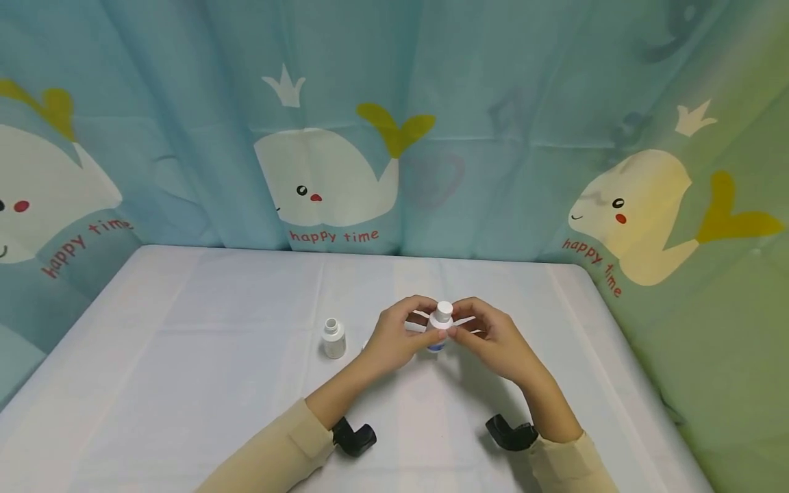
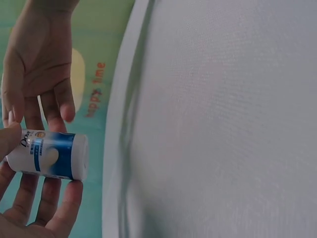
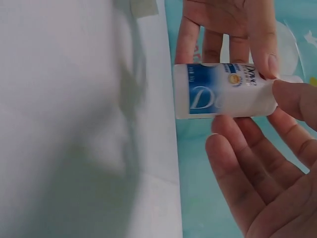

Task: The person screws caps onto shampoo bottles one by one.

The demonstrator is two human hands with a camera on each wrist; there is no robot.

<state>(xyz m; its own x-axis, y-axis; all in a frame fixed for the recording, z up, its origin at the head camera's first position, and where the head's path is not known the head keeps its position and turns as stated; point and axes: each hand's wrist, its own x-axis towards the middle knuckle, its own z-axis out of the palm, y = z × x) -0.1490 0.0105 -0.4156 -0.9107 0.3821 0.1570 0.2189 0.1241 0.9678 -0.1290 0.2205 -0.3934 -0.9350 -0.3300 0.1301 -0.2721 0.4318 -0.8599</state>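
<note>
Both hands hold a small white Dove bottle (image 1: 440, 321) with a blue-and-white label, upright above the table in the head view. My left hand (image 1: 394, 337) has its thumb on the near side and its fingers around the left side. From the right, my right hand (image 1: 498, 340) grips the same bottle, its thumb near the shoulder. A white cap (image 1: 444, 311) sits on its neck. The left wrist view shows the bottle's blue label (image 2: 58, 154) between thumb and fingers; the right wrist view shows its lettering (image 3: 203, 96).
A second white bottle (image 1: 335, 339), with an uncapped neck, stands on the white table (image 1: 234, 370) left of my hands. Part of a small white thing (image 1: 365, 344) peeks out beside my left wrist. Black wrist mounts hang below both forearms. A whale-print curtain (image 1: 468, 192) borders the table.
</note>
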